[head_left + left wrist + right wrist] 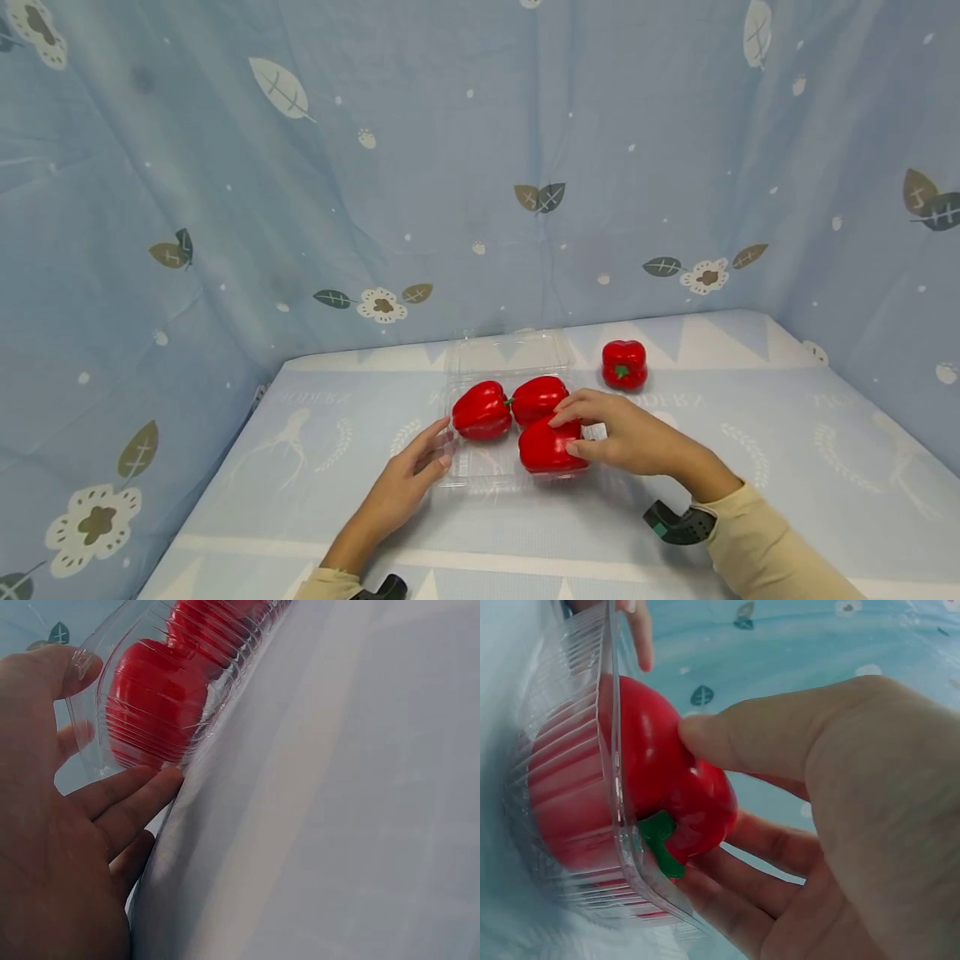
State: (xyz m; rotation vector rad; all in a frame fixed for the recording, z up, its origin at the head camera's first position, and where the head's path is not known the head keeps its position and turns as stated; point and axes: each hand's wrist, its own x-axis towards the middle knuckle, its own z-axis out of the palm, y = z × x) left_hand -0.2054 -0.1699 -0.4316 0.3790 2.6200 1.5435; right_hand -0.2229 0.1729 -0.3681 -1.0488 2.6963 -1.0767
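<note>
A clear plastic clamshell box [480,479] stands on the table with its lid laid back. Two red bell peppers, one on the left [482,412] and one behind [538,398], lie inside it. My right hand [618,429] grips a third red bell pepper [656,765] at the box's front right corner. Its thumb and fingers are on opposite sides, and the lower part sits within the box wall. My left hand [75,802] holds the box's left side, thumb at the rim and fingertips against the ribbed wall. One more red bell pepper [624,365] lies behind my right hand.
The box's open lid [510,352] lies toward the back of the table. A pale patterned cloth [300,475] covers the table. Blue printed curtains [465,167] hang behind it and at both sides.
</note>
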